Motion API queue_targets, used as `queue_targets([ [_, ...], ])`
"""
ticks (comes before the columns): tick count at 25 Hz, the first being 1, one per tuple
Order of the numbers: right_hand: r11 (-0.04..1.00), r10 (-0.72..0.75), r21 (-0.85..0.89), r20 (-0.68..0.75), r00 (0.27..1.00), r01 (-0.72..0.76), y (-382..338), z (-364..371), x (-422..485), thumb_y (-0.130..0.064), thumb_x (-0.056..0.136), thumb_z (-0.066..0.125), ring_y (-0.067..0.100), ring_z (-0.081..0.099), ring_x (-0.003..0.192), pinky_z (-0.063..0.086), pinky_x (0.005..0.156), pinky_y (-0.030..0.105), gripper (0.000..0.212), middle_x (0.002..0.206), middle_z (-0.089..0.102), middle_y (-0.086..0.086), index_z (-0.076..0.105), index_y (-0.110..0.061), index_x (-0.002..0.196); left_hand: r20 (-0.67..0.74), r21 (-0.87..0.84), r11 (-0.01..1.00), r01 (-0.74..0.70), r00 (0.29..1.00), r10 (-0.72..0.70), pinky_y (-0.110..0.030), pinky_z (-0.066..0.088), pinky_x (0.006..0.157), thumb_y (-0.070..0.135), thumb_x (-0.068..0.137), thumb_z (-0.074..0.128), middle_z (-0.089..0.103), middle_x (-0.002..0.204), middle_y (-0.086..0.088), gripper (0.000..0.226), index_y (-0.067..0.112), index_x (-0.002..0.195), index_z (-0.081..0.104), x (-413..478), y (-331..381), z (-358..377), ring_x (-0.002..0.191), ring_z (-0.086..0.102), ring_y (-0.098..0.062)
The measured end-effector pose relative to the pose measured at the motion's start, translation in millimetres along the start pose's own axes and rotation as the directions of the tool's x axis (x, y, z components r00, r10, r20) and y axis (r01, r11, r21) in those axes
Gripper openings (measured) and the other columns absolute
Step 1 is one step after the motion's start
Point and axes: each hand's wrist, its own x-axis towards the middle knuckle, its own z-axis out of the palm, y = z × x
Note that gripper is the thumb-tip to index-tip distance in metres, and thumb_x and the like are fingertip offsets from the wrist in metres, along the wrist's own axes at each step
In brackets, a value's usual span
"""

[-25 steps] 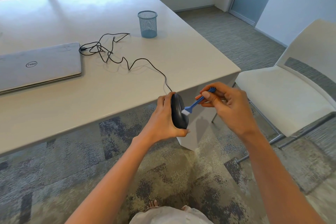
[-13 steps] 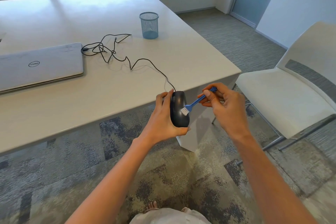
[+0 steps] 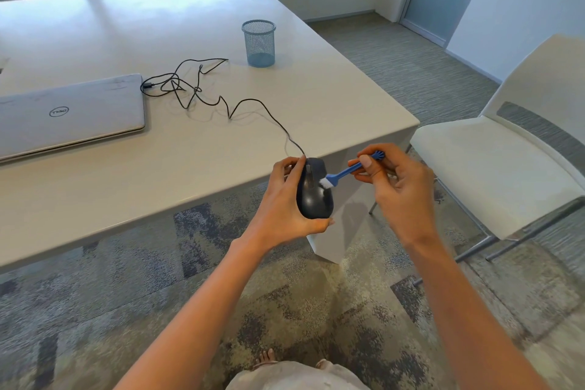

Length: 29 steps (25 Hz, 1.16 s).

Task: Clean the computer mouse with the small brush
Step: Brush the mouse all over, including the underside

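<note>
The white table (image 3: pixel 190 142) ended at a near right corner, and just off that corner, above the patterned carpet (image 3: pixel 95 310), the left hand (image 3: pixel 285 209) gripped the black wired mouse (image 3: pixel 313 190) while the right hand (image 3: pixel 402 190) pinched the small blue brush (image 3: pixel 342 175), its white bristles touching the mouse's top near the wheel. Brushing looked under way, with the sides and underside probably left. Open air surrounded both hands, though the cable (image 3: pixel 253 103) trailing back toward the closed laptop (image 3: pixel 69 114) and the white chair (image 3: pixel 493 161) to the right bounded wider moves.

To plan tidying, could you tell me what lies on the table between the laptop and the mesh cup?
Head view: only the mouse's tangled black cable.
</note>
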Motion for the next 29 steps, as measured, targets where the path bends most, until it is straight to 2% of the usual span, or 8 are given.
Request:
queue_targets([
  [4, 0.997, 0.037, -0.071, -0.013, 0.999, -0.038, 10, -1, 0, -0.021, 0.098, 0.061, 0.005, 0.075, 0.084, 0.063, 0.078, 0.033, 0.008, 0.088, 0.076, -0.01, 0.067, -0.016, 0.098, -0.014, -0.039, 0.999, -0.004, 1.0, 0.003, -0.006, 0.025, 0.104, 0.041, 0.064, 0.092, 0.027, 0.148, 0.005, 0.117, 0.021, 0.156, 0.023, -1, -3, 1, 0.137, 0.032, -0.01],
  [6, 0.997, 0.042, -0.062, -0.013, 0.999, -0.042, 11, -3, 1, -0.021, 0.098, 0.061, 0.004, 0.075, 0.084, 0.063, 0.078, 0.031, 0.007, 0.088, 0.075, -0.012, 0.067, -0.017, 0.098, -0.055, -0.094, 0.996, -0.014, 0.998, 0.009, 0.001, 0.026, 0.1, 0.04, 0.062, 0.094, 0.031, 0.146, 0.007, 0.115, 0.027, 0.153, 0.025, -2, -3, 0, 0.134, 0.036, -0.006],
  [12, 0.999, 0.001, -0.047, 0.0, 1.0, -0.001, 4, 0, 5, -0.017, 0.098, 0.062, -0.002, 0.073, 0.083, 0.058, 0.075, 0.015, 0.008, 0.087, 0.073, -0.02, 0.065, -0.024, 0.096, -0.132, -0.213, 0.976, -0.04, 0.991, 0.012, -0.039, 0.045, 0.109, 0.037, 0.057, 0.097, 0.042, 0.142, 0.005, 0.109, 0.022, 0.145, 0.035, -1, -1, -3, 0.133, 0.045, -0.009],
  [17, 0.994, -0.006, -0.106, 0.028, 1.0, 0.009, 4, 0, 5, -0.019, 0.097, 0.063, -0.007, 0.072, 0.082, 0.061, 0.073, 0.019, 0.01, 0.086, 0.07, -0.024, 0.064, -0.028, 0.096, -0.166, -0.339, 0.941, -0.006, 0.985, -0.054, -0.031, 0.044, 0.109, 0.034, 0.057, 0.097, 0.04, 0.151, 0.006, 0.122, 0.024, 0.153, 0.024, -2, 3, -7, 0.136, 0.046, -0.01],
  [20, 0.997, 0.033, -0.071, -0.009, 0.999, -0.034, 4, 8, 1, -0.02, 0.098, 0.061, 0.0, 0.074, 0.082, 0.063, 0.072, 0.029, 0.008, 0.086, 0.074, -0.015, 0.065, -0.026, 0.095, -0.163, -0.428, 0.903, 0.022, 0.981, -0.101, -0.024, 0.047, 0.104, 0.032, 0.06, 0.092, 0.044, 0.147, 0.006, 0.111, 0.023, 0.151, 0.029, 3, 10, -6, 0.132, 0.048, -0.006],
  [23, 0.996, 0.055, -0.06, -0.068, 0.996, -0.059, -2, 25, -5, -0.019, 0.099, 0.06, 0.007, 0.074, 0.079, 0.064, 0.068, 0.033, 0.01, 0.082, 0.074, -0.006, 0.066, -0.025, 0.094, -0.11, -0.53, 0.845, 0.075, 0.982, -0.156, -0.03, 0.047, 0.107, 0.021, 0.064, 0.093, 0.045, 0.147, 0.002, 0.105, 0.018, 0.151, 0.034, 2, 15, 5, 0.134, 0.046, -0.005],
  [27, 0.995, 0.025, -0.096, -0.035, 0.999, -0.028, -9, 41, -2, -0.02, 0.099, 0.059, 0.003, 0.072, 0.076, 0.063, 0.069, 0.028, 0.01, 0.079, 0.073, -0.009, 0.069, -0.023, 0.099, -0.044, -0.634, 0.765, 0.111, 0.983, -0.178, -0.037, 0.05, 0.105, 0.037, 0.059, 0.09, 0.054, 0.138, 0.0, 0.097, 0.019, 0.144, 0.048, 8, 18, 12, 0.126, 0.057, -0.013],
  [29, 0.995, 0.051, -0.084, -0.032, 0.998, -0.054, -8, 45, 1, -0.02, 0.099, 0.059, 0.004, 0.073, 0.078, 0.063, 0.072, 0.029, 0.011, 0.081, 0.074, -0.008, 0.07, -0.024, 0.101, -0.011, -0.728, 0.671, 0.141, 0.976, -0.217, -0.044, 0.051, 0.103, 0.032, 0.061, 0.088, 0.059, 0.134, -0.008, 0.089, 0.016, 0.141, 0.052, 8, 20, 15, 0.121, 0.062, -0.021],
])
